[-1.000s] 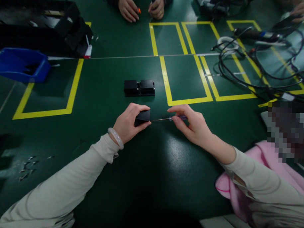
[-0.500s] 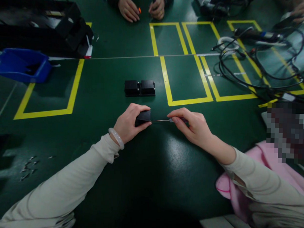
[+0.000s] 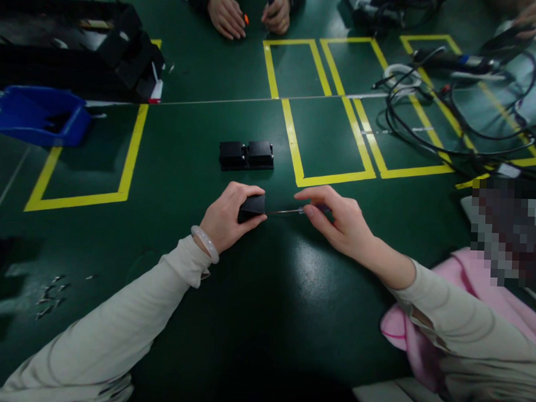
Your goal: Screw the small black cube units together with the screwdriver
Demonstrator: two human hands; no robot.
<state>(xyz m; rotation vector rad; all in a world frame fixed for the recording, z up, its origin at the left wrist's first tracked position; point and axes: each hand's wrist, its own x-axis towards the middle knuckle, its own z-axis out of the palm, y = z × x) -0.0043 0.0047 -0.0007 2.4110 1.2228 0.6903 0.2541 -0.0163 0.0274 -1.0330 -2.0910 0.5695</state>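
Observation:
My left hand point(image 3: 227, 216) is closed around a small black block point(image 3: 252, 206), thumb on the near side and fingers on the far side. From the right, the thin metal shaft of a screwdriver point(image 3: 285, 211) meets the block's right face. My right hand point(image 3: 337, 220) holds the screwdriver's handle, which is mostly hidden; the index finger is lifted a little off it and the thumb rests below. Just beyond my left hand lies a black part with two raised blocks point(image 3: 247, 155) and small shiny bits of metal on it.
Several loose screws point(image 3: 50, 296) lie at the left. A blue bin point(image 3: 40, 115) and a black rack point(image 3: 75, 47) stand at the far left. Cables point(image 3: 450, 146) and a pink cloth point(image 3: 463, 272) are at the right. A co-worker's hands point(image 3: 228, 16) rest across the table.
My right index finger has lifted away from the screwdriver, opening a gap to the thumb. The block and my left hand stay almost in place.

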